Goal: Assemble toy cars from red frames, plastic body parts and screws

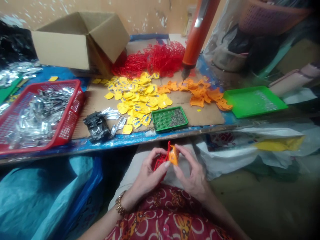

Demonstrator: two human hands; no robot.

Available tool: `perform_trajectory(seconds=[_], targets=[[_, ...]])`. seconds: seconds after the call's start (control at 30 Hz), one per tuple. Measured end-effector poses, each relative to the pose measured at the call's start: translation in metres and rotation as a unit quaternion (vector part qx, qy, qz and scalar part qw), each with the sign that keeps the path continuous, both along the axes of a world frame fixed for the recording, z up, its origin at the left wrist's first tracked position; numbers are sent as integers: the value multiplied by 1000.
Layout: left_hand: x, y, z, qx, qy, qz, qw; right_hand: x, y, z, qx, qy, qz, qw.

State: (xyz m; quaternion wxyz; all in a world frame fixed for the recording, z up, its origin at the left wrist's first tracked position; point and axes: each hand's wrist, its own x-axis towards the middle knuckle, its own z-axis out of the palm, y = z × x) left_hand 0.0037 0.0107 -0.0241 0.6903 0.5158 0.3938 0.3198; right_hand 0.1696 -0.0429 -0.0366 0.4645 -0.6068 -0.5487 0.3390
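plaster wall (150, 13), stained and flaking, behind a work surface (125, 138) with a blue edge. item held: 1 orange plastic piece (174, 155) against 1 red plastic frame (161, 162), both up off the surface, above the lap and just short of its near edge. long axis of the pair runs roughly side to side, slightly tilted, with the red end toward the left hand (147, 176) and the orange end toward the right hand (192, 173). left fingers (156, 156) curl closed around the red frame; right fingers (183, 153) pinch nearly closed, tips touching the orange piece. gold-toned wristwatch (120, 203) on the left wrist. on the surface: 1 red basket (75, 106) of silver metal parts (40, 116); 1 black plastic part (97, 126); 1 small green tray (169, 119) of tiny screws, nearest the hands; 1 heap of yellow plastic tags (135, 95); scattered orange plastic pieces (202, 93); 1 tangle of red plastic frames (152, 60); 1 open cardboard box (60, 50); 1 larger green tray (253, 101); 1 orange electric screwdriver (197, 33), hanging bit-down above the orange pieces. lap: red patterned cloth (160, 213). labels: yellow tags carry small blue-and-white printing, too small to read; no brand legible.
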Motion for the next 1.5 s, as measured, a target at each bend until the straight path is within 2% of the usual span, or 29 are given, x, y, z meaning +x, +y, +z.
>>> perform_trajectory(seconds=[0.1, 0.23, 0.37, 0.53, 0.63, 0.73, 0.97, 1.23, 1.5], targets=[[-4, 5, 7, 142, 84, -19, 986, 5, 6, 0, -55, 135, 33, 989], [-2, 7, 12, 283, 126, -25, 950, 6, 12, -3, -73, 343, 23, 936], [2, 9, 13, 400, 176, -49, 898, 5, 15, -11, -76, 399, 37, 913], [4, 9, 16, 470, 231, -75, 848, 7, 15, -20, -77, 417, 37, 905], [2, 9, 16, 495, 272, -98, 819, 7, 15, -21, -85, 424, 37, 901], [1, 8, 15, 506, 285, -111, 806, 7, 16, -21, -90, 417, 41, 903], [2, 6, 15, 507, 272, -108, 810, 7, 14, -24, -74, 442, 53, 892], [-1, 5, 9, 493, 276, -119, 816, 8, 13, -20, -95, 403, 55, 909], [-3, 7, 13, 484, 282, -139, 816, 6, 12, -16, -90, 432, 60, 896]])
